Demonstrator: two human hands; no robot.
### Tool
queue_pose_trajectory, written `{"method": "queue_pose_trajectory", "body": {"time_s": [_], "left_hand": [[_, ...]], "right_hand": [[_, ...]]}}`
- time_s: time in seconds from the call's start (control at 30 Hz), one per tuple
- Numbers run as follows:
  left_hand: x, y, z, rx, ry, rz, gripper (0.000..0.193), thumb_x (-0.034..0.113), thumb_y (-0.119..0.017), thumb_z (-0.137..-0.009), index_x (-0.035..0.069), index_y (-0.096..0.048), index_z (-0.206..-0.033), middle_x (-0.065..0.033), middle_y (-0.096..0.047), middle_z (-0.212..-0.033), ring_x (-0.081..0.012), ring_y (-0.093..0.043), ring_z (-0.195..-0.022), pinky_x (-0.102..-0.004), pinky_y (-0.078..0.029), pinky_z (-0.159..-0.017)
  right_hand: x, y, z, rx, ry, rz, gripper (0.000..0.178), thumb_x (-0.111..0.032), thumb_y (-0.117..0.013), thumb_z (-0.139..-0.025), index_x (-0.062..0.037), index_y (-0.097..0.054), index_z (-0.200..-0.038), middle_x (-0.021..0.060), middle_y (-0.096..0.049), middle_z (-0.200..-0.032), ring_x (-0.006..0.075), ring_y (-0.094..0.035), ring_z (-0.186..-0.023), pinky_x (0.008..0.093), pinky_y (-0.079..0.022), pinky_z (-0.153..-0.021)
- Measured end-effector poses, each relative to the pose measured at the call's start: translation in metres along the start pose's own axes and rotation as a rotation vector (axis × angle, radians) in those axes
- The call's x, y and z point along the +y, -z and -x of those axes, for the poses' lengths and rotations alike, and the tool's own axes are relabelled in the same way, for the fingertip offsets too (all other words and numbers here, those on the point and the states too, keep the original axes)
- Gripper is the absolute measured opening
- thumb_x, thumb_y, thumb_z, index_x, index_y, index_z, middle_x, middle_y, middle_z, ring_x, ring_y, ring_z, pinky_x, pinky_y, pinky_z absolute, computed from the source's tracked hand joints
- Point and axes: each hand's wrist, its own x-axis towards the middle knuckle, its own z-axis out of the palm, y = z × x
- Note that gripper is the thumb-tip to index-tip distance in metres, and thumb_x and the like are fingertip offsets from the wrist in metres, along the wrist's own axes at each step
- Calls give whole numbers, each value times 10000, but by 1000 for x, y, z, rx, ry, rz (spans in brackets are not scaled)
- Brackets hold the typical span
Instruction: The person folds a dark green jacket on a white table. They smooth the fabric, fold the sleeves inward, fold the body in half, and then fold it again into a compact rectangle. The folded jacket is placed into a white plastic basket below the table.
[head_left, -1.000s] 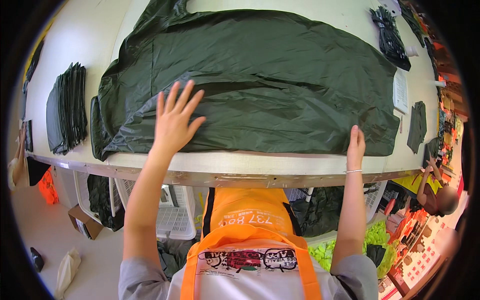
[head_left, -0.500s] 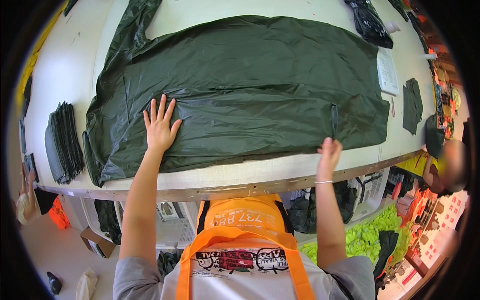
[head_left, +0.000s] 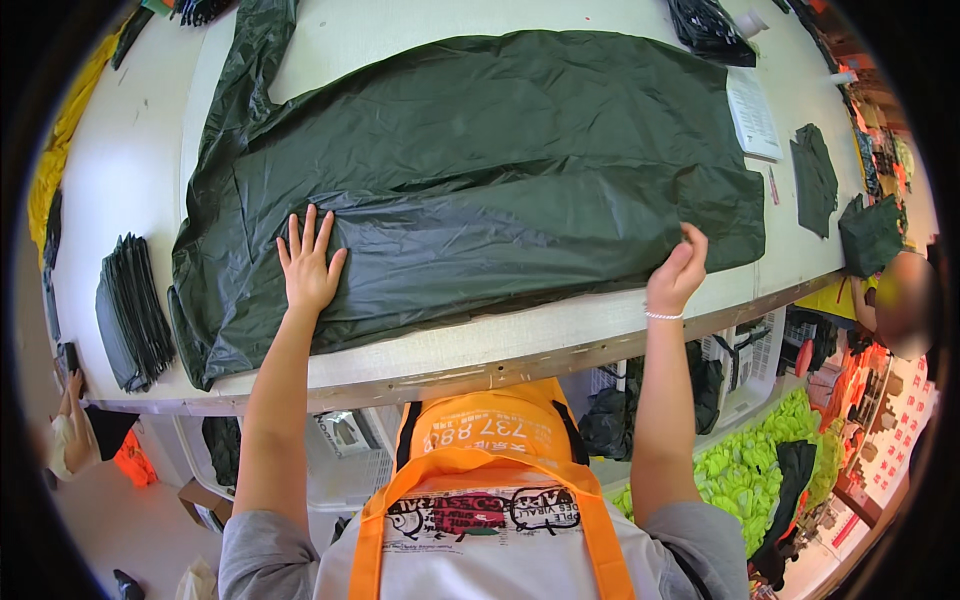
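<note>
A large dark green garment (head_left: 480, 130) of thin, shiny coated cloth lies spread over the white table (head_left: 420, 350), with a long sleeve-like part reaching toward the far left. My left hand (head_left: 312, 270) rests flat on its near left part, fingers spread. On the right, my right hand (head_left: 677, 272) is closed, thumb and fingers pinched on the cloth just above its near edge. What exactly lies between those fingertips is partly hidden. Creases run sideways across the cloth between my two hands.
Folded dark green pieces (head_left: 135, 315) are stacked at the left. On the right lie a white paper pad (head_left: 752, 115), a pen (head_left: 773, 186), a flat dark piece (head_left: 815, 180) and a black bundle (head_left: 708, 35). Below the table are crates and a neon yellow-green heap (head_left: 735, 465). People work at both sides.
My right hand has moved up and slightly right from the garment's near edge, and the dark strip there no longer shows. My left hand stays spread on the cloth.
</note>
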Motion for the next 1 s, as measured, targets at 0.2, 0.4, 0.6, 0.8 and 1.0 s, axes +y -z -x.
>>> {"method": "queue_pose_trajectory", "body": {"time_s": [0.2, 0.4, 0.6, 0.8, 1.0], "left_hand": [[0, -1, -1, 2, -9, 2, 596, 435, -492, -893, 255, -332, -1439, -17, -187, -1543, -315, -131, -1418, -561, -110, -1107], [-2, 4, 0, -6, 4, 17, 602, 422, -516, -886, 238, -345, -1433, -30, -197, -1539, -321, -140, -1414, -570, -113, -1102], [-5, 14, 0, -62, -30, 103, 623, 390, -555, -852, 201, -373, -1417, -53, -227, -1528, -329, -151, -1410, -542, -108, -1110], [-98, 35, -111, 485, 208, 197, 670, 382, -665, -775, 84, -431, -1328, -155, -460, -1343, -328, -419, -1241, -450, -311, -1020], [-185, 67, -267, -174, 742, 44, 1218, 557, -822, -523, -18, -238, -1424, -240, -477, -1322, -338, -478, -1217, -434, -362, -1014]], "right_hand": [[24, 16, -15, -80, -106, 188, 165, -147, -531, -918, -31, -635, -971, 137, -656, -959, 283, -627, -871, 340, -486, -747], [-59, -61, -23, -717, 569, 350, 493, -264, -597, -867, -147, -477, -1330, 89, -409, -1418, 295, -336, -1326, 491, -255, -1080], [4, -91, 6, -1007, 361, 520, 612, -372, -593, -854, -196, -387, -1403, 66, -297, -1488, 290, -248, -1372, 532, -165, -1100], [22, -157, -133, -685, 580, 328, 351, -66, -591, -825, -47, -546, -1172, 146, -543, -1243, 330, -490, -1160, 418, -369, -983], [69, -261, -255, -822, 570, 971, 691, 112, -461, -799, -180, -342, -1413, 92, -361, -1443, 253, -314, -1351, 433, -217, -1125]]}}
